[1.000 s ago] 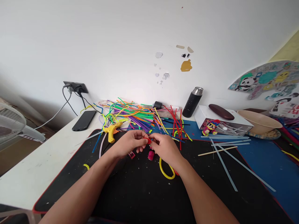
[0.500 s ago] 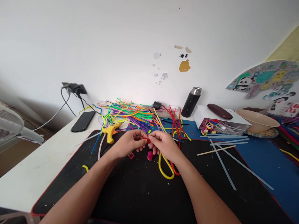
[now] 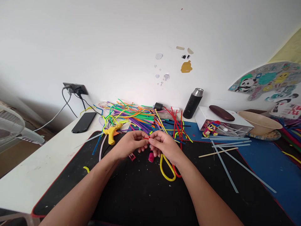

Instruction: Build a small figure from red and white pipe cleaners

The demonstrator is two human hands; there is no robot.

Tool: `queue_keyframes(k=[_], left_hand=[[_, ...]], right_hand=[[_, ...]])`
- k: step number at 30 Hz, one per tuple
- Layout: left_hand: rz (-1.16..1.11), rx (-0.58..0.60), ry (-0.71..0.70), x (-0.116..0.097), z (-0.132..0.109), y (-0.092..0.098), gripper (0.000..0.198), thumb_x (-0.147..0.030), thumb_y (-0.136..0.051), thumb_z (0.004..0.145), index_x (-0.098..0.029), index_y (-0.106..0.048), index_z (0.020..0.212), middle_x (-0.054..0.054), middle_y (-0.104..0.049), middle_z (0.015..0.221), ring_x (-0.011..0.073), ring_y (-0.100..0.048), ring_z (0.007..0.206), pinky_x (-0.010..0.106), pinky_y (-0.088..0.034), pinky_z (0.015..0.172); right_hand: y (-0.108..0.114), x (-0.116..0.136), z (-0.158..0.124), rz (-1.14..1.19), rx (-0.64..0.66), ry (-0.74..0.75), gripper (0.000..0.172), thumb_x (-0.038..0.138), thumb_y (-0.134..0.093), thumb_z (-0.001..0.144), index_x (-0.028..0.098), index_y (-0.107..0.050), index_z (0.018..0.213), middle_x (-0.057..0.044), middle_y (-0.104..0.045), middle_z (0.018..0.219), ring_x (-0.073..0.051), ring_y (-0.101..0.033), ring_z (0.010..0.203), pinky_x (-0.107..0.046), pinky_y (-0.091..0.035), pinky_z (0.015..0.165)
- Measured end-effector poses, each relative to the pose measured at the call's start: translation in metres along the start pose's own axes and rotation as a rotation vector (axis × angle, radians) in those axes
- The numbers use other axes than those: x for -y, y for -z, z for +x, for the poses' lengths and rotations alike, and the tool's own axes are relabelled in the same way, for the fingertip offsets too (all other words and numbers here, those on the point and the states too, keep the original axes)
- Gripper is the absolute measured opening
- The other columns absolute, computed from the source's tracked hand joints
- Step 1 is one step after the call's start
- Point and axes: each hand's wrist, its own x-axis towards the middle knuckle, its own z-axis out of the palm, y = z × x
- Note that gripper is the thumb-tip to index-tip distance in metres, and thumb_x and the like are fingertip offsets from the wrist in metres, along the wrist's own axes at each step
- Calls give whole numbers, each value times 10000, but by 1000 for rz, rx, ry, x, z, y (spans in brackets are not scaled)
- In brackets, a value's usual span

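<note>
On the left lies a black phone (image 3: 84, 122), then a short yellow scrap (image 3: 86, 169) on the dark mat (image 3: 143, 201), and farther back a yellow glue gun (image 3: 111, 133) near the tangle of coloured stems (image 3: 136, 114). The left hand (image 3: 134, 144) is pinched narrow, thumb against index finger, around a small red piece (image 3: 147, 138) that sits at its fingertips, mostly covered. A pinkish-red clip (image 3: 132, 156) lies just below this hand. The red piece is directly between the two hands, above the mat; a magenta object (image 3: 150, 157) is beneath it. The right hand (image 3: 163, 143) also has thumb and index finger closed on the red piece, at its right side. Just below that hand lie a yellow loop (image 3: 170, 180) and a red loop (image 3: 178, 175); farther right are translucent sticks (image 3: 225, 166).
</note>
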Motion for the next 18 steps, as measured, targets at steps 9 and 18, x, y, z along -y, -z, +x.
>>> queue_keyframes(k=[9,18], left_hand=[[-68,6,15,1,0,-3,366,-398,-893,675,-151,-677,836,-6,-663,673,100,-555,532,224,-451,525],[-350,0,160,11,4,-4,290,-282,-864,677,-112,-697,842,-1,-635,624,78,-551,498,170,-420,467]], right_hand=[[-1,0,-2,57,29,-7,359,491,-772,836,206,-563,900,63,-631,588,-106,-586,420,-184,-386,400],[-1,-1,-1,-40,63,71,305,436,-740,892,226,-527,954,81,-627,622,-99,-589,434,-176,-392,410]])
